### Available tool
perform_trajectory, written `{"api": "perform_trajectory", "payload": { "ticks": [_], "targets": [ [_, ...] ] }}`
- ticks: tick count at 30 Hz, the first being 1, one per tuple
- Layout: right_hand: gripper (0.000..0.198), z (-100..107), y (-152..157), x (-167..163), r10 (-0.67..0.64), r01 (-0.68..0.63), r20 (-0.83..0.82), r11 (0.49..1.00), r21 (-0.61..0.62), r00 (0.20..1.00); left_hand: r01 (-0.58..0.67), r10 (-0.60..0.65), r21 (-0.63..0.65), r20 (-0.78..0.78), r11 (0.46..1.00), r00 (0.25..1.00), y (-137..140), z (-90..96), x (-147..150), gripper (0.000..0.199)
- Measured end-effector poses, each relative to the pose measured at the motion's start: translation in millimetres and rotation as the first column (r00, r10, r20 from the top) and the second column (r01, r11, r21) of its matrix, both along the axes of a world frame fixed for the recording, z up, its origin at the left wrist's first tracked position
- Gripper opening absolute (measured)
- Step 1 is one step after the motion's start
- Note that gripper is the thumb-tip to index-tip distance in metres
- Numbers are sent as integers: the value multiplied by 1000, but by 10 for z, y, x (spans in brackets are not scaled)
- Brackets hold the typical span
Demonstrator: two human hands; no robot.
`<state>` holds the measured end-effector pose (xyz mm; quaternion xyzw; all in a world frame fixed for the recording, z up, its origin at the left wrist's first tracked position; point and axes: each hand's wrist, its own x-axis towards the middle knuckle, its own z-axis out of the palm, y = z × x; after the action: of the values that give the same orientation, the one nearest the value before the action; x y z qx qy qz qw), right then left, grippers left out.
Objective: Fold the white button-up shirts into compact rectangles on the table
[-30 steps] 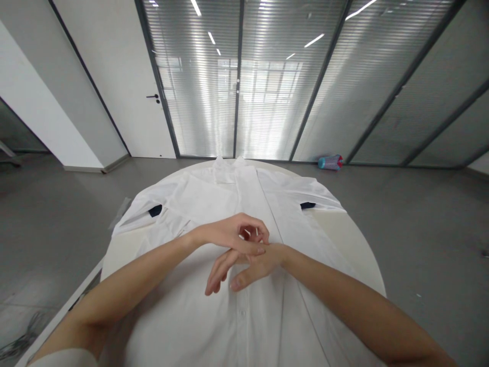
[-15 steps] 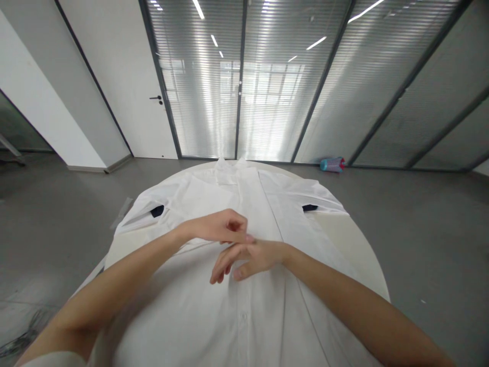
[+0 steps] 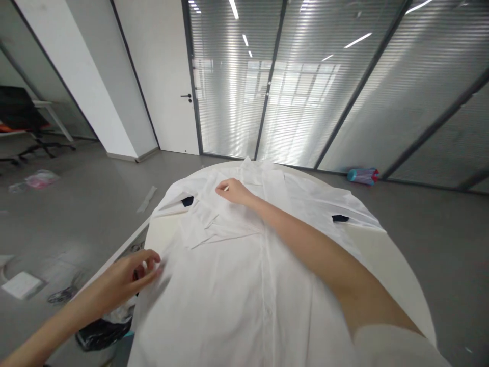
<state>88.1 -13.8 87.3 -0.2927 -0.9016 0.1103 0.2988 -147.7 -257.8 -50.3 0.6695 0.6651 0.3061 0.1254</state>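
Observation:
A white button-up shirt (image 3: 237, 285) lies spread over a pale round-ended table (image 3: 397, 265), its collar at the far end. Across its upper left front, a layer of cloth is folded and creased. My right hand (image 3: 235, 191) reaches over the shirt to the upper left chest, thumb and fingers pinched together on the white fabric. Low beside the shirt's left edge is my left hand (image 3: 139, 270), fingers loosely curled and thumb apart, with nothing visible in it. Dark patches (image 3: 187, 201) show at both sleeves.
Left of the table, a black bag (image 3: 103, 334), cables (image 3: 63, 294) and a white flat box (image 3: 23, 284) lie low down. An office chair (image 3: 23, 114) stands further back. By the glass wall lies a blue-and-red bundle (image 3: 362, 176).
My hands, together over the shirt's middle before, have parted: the right went up to the upper left chest, the left down to the left edge. The view has turned left.

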Motion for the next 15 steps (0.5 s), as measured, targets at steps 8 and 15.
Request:
{"api": "perform_trajectory", "payload": {
  "ticks": [8, 15],
  "targets": [
    [31, 85, 344, -941, -374, 361, 223, 927, 101, 900, 39, -1, -113, 315, 993, 949, -594, -558, 166, 51],
    [34, -39, 511, -1140, -521, 500, 200, 853, 149, 830, -77, 80, -38, 727, 996, 682, -671, -1001, 360, 75]
  ]
}}
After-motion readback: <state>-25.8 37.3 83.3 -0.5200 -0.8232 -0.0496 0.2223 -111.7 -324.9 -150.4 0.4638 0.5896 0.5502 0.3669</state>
